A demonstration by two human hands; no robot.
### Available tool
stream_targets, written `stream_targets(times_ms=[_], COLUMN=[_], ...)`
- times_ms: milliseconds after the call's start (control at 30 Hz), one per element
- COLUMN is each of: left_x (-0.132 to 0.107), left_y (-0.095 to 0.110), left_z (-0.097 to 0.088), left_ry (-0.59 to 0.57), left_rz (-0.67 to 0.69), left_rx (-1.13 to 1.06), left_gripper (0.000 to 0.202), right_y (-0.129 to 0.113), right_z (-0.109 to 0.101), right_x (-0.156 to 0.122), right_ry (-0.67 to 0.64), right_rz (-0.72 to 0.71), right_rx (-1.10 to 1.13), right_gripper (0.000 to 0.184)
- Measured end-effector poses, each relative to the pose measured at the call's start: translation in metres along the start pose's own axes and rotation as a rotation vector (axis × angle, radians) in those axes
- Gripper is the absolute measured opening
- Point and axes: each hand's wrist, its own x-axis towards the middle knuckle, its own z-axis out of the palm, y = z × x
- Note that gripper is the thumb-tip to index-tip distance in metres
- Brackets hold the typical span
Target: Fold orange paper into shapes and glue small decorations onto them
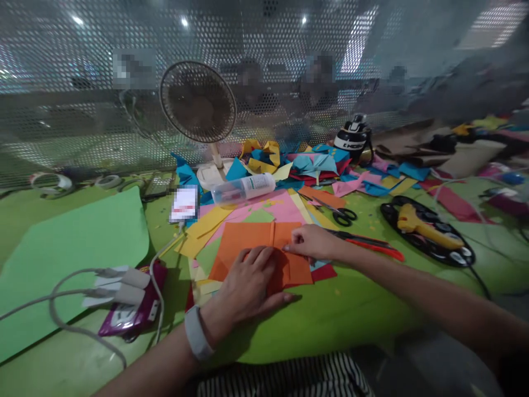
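Observation:
An orange sheet of paper [243,242] lies on the green table [330,314] in front of me, with a fold running down its middle. My left hand [248,284] lies flat on the sheet's lower part, fingers stretched out, pressing it down. My right hand [312,242] is at the sheet's right edge, fingertips pinched together on the folded orange flap. Under the orange sheet lie yellow, pink and green sheets [264,212].
A small fan [198,105] stands at the back, a clear bottle [243,188] lying before it. Scissors [339,212], a red-handled tool [372,243] and a yellow glue gun [425,229] on a black tray lie right. A power strip [132,303] with plugs and a large green sheet [61,259] lie left.

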Motion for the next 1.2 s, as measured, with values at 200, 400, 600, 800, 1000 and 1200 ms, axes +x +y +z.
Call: stream_targets(times_ms=[200,400,600,800,1000,1200], left_x=[-0.002,-0.002,0.005,0.037,0.061,0.065], left_y=[0.002,0.004,-0.002,-0.023,-0.033,-0.039], left_z=[-0.005,-0.008,-0.015,-0.023,-0.022,-0.015], left_ry=[0.048,0.028,-0.039,-0.014,-0.384,-0.404], left_rz=[0.027,0.021,0.003,-0.415,-0.619,-0.69], left_rx=[0.03,0.021,-0.055,-0.235,-0.639,-0.663], left_gripper=[0.063,0.063,0.06,0.043,0.052,0.052], right_y=[0.005,0.004,0.003,0.005,0.004,0.006], right_z=[-0.014,-0.018,-0.018,-0.017,-0.021,-0.02], right_x=[0.017,0.024,0.022,0.025,0.024,0.025], right_ry=[-0.308,-0.319,-0.297,-0.297,-0.295,-0.285], right_rz=[0.031,0.108,0.1,0.115,0.114,0.104], right_rx=[0.216,0.255,0.303,0.309,0.283,0.265], right_gripper=[0.047,0.045,0.038,0.036,0.039,0.04])
